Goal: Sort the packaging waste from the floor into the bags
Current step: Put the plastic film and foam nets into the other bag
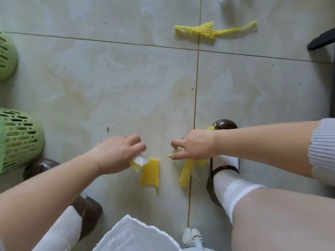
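Head view: both hands grip yellow net (foam). Loose net (215,29) lies at 12 o'clock, long side sideways, nearer right hand (194,146); left hand (119,151) farther.

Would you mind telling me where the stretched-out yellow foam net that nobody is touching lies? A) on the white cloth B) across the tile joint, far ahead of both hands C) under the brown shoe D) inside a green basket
B: the stretched-out yellow foam net lies across the tile joint, well beyond the left hand and the right hand.
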`<state>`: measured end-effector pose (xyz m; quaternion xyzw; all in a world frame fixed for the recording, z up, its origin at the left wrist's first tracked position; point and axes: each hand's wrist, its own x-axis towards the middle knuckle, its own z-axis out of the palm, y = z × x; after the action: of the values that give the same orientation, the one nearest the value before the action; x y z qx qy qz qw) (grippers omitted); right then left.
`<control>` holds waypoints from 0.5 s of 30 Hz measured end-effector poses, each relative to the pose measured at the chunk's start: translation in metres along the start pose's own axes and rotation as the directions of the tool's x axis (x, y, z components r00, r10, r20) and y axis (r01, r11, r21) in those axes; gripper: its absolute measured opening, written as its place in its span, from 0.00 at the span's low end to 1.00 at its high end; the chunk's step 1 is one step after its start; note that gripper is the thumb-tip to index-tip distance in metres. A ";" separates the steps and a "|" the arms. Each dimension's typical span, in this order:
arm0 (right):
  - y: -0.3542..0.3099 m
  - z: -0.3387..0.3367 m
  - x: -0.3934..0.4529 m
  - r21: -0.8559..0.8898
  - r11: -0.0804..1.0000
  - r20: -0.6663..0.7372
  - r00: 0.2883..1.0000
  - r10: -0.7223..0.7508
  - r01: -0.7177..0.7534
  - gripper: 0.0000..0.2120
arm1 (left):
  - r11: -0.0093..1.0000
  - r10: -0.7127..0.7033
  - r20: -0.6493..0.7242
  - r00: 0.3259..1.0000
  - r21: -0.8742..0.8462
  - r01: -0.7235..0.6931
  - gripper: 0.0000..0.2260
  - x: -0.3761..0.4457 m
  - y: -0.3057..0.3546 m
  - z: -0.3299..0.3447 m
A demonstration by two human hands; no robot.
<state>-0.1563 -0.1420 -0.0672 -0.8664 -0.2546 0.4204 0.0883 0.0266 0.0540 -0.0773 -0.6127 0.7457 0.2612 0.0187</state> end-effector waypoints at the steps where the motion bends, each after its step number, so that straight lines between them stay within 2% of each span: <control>1: 0.000 0.003 0.004 -0.021 1.000 -0.016 1.000 0.017 -0.018 0.21 | 0.998 0.051 0.039 0.998 0.019 -0.052 0.16 0.002 0.008 0.005; 4: 0.003 0.005 0.009 -0.071 0.994 -0.009 0.997 0.083 -0.083 0.14 | 0.981 0.161 0.128 0.979 0.084 -0.173 0.21 0.013 0.030 0.019; 6: 0.005 0.005 0.009 -0.081 0.991 0.023 0.994 0.105 -0.103 0.12 | 0.974 0.193 0.170 0.966 0.086 -0.210 0.14 0.020 0.037 0.023; 8: 0.012 0.003 0.003 0.011 0.988 0.030 0.988 0.151 -0.151 0.11 | 0.963 0.236 0.178 0.955 0.087 -0.255 0.06 0.025 0.037 0.020; 10: 0.024 0.000 -0.005 0.187 0.945 -0.035 0.960 0.278 -0.267 0.11 | 0.960 0.254 0.182 0.950 0.077 -0.271 0.04 0.023 0.036 0.019; 11: 0.033 -0.001 -0.010 0.283 0.901 -0.088 0.927 0.365 -0.328 0.11 | 0.968 0.232 0.181 0.956 0.051 -0.245 0.02 0.020 0.032 0.020; 12: 0.045 -0.003 -0.015 0.384 0.841 -0.149 0.874 0.463 -0.381 0.12 | 0.980 0.191 0.169 0.967 0.018 -0.197 0.04 0.019 0.028 0.019; 15: 0.094 -0.013 -0.035 0.655 0.619 -0.301 0.602 0.740 -0.433 0.13 | 0.990 -0.060 0.010 0.998 -0.126 0.061 0.07 0.023 0.007 0.007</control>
<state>-0.1299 -0.2392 -0.0697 -0.9228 0.2187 0.2111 0.2368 0.0127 0.0371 -0.0890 -0.6342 0.7086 0.3092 -0.0100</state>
